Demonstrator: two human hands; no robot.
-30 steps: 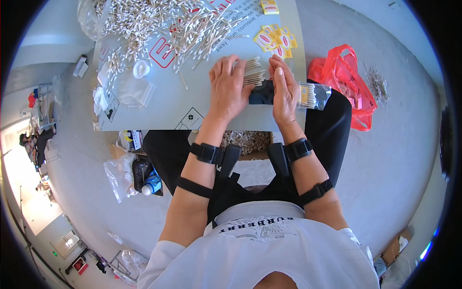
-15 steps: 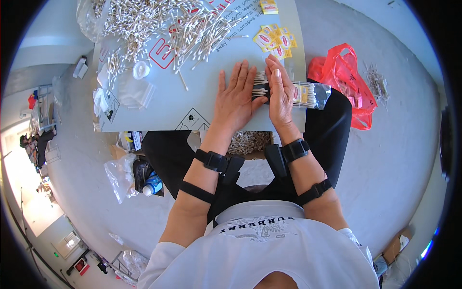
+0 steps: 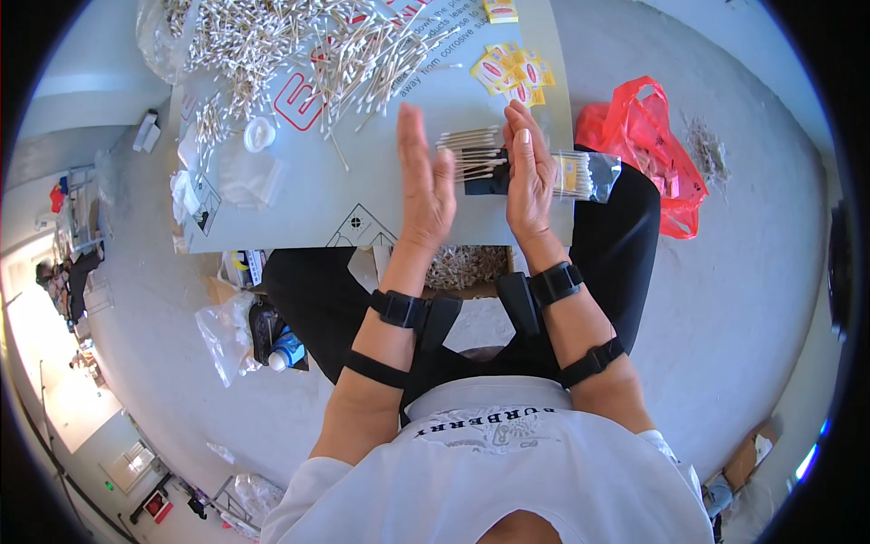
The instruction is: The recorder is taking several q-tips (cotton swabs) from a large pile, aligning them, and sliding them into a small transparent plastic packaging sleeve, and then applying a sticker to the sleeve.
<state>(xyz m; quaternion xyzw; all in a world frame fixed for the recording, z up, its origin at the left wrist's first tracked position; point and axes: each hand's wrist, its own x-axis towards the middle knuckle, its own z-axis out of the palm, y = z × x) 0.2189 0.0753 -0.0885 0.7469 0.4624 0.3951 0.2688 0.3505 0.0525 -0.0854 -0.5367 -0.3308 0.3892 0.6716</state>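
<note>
Several cotton swabs (image 3: 476, 163) lie side by side in a loose row near the board's right part, partly over a dark pad (image 3: 489, 184). My left hand (image 3: 424, 186) stands on edge to their left, fingers stretched, a gap between it and the swabs. On the other side, my right hand (image 3: 530, 181) rests upright with straight fingers against the swabs' right ends and hides part of the pad. Just right of it, a clear packet of cotton swabs (image 3: 575, 175) with a yellow card juts past the board's edge.
A large heap of loose cotton swabs (image 3: 245, 45) covers the far left of the board (image 3: 308, 208). Yellow cards (image 3: 515, 71) lie at the far right. Clear bags (image 3: 252, 184) and a small round white lid (image 3: 259, 135) sit left. A red plastic bag (image 3: 643, 154) stands on the floor.
My left hand has moved left off the swabs and turned on edge, baring the row. My right hand has stayed nearly in place.
</note>
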